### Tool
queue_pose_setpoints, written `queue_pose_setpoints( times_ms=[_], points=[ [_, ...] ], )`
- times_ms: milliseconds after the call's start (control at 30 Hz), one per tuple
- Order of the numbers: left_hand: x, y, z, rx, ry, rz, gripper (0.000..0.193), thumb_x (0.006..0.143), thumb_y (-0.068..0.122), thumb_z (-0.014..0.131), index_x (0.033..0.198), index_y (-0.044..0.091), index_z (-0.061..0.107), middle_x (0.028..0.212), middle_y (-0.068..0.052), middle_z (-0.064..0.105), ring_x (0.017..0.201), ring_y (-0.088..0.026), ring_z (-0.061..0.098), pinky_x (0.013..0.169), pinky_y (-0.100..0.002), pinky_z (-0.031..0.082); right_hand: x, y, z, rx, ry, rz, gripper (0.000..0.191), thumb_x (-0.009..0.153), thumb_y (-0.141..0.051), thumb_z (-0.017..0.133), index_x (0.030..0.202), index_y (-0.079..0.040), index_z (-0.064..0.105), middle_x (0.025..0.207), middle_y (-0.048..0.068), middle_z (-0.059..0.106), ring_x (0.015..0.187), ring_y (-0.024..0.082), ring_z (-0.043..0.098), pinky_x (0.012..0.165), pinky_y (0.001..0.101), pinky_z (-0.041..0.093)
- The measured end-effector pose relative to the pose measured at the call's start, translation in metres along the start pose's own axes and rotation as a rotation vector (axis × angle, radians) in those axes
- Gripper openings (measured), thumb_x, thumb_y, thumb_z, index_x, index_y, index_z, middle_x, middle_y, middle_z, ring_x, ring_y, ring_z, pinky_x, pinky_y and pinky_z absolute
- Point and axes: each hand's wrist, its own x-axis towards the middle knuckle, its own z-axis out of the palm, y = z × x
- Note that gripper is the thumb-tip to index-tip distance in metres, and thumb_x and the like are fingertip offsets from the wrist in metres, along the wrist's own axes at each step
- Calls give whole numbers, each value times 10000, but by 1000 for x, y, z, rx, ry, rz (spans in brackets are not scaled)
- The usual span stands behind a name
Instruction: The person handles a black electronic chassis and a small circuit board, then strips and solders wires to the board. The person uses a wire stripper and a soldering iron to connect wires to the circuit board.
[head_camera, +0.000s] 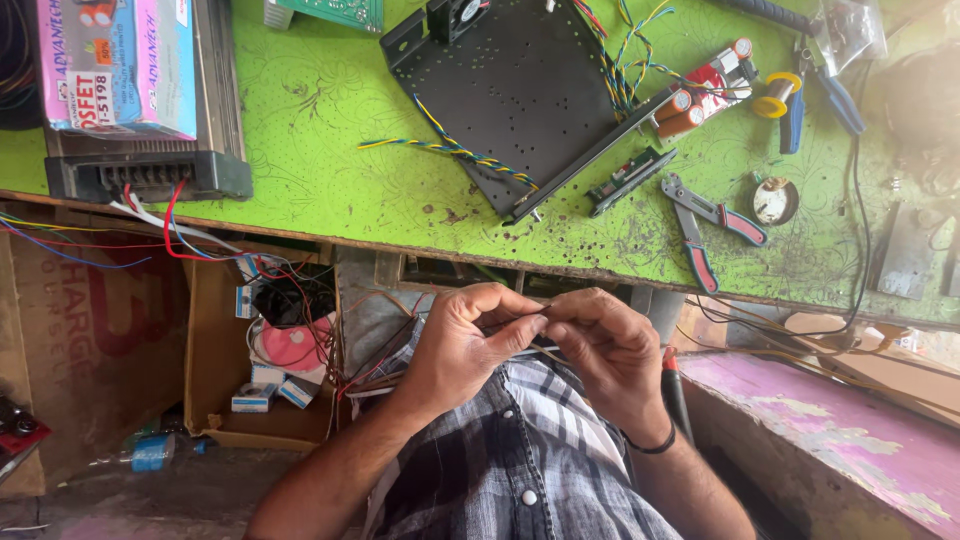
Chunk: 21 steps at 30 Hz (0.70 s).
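My left hand (462, 345) and my right hand (607, 352) meet in front of my checked shirt, just below the edge of the green workbench (320, 130). Both pinch a thin wire (520, 325) between thumb and fingertips, which touch near the middle. The wire is mostly hidden by my fingers. On the bench above lies a black metal plate (520, 90) with twisted yellow-and-blue wires (450, 150) running across it.
Red-handled pliers (710, 225) and a small black part (630, 180) lie right of the plate. A black finned unit (150, 170) with a pink box on it sits at left. A cardboard box (270, 360) of wires and small boxes stands below.
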Motion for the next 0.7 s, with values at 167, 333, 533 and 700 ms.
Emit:
queue_pose_setpoints(
  times_ms=[167, 333, 533, 700],
  points=[
    [-2, 1, 2, 60, 4, -22, 143, 922, 96, 769, 1016, -12, 757, 877, -52, 774, 769, -48, 687, 674, -215, 575, -2, 13, -7, -20, 46, -83, 94, 1019, 11, 659, 1111, 26, 673, 1068, 118, 727, 983, 130, 711, 870, 271, 598],
    [-2, -2, 1, -57, -14, 9, 128, 959, 90, 730, 1033, -15, 734, 972, -73, 793, 865, -58, 724, 784, -220, 605, 7, 17, -21, -67, 209, -243, 43, 1088, -33, 596, 1081, -34, 638, 1042, 105, 739, 937, 133, 724, 858, 279, 609],
    [-2, -5, 0, -112, -8, -4, 133, 976, 92, 720, 1039, -24, 728, 993, -97, 796, 885, -66, 725, 805, -226, 602, 35, 8, -46, -533, 353, -381, 137, 1100, -5, 597, 1234, 1, 624, 1178, 146, 693, 1047, 175, 659, 878, 296, 553],
    [-3, -2, 0, -80, -9, 12, 150, 972, 110, 722, 1054, -13, 747, 975, -77, 803, 873, -54, 720, 779, -213, 587, 70, -20, -60, -1289, 141, -434, 375, 953, -14, 714, 1319, -18, 632, 1412, 155, 619, 1365, 378, 526, 1135, 488, 466]
  ],
)
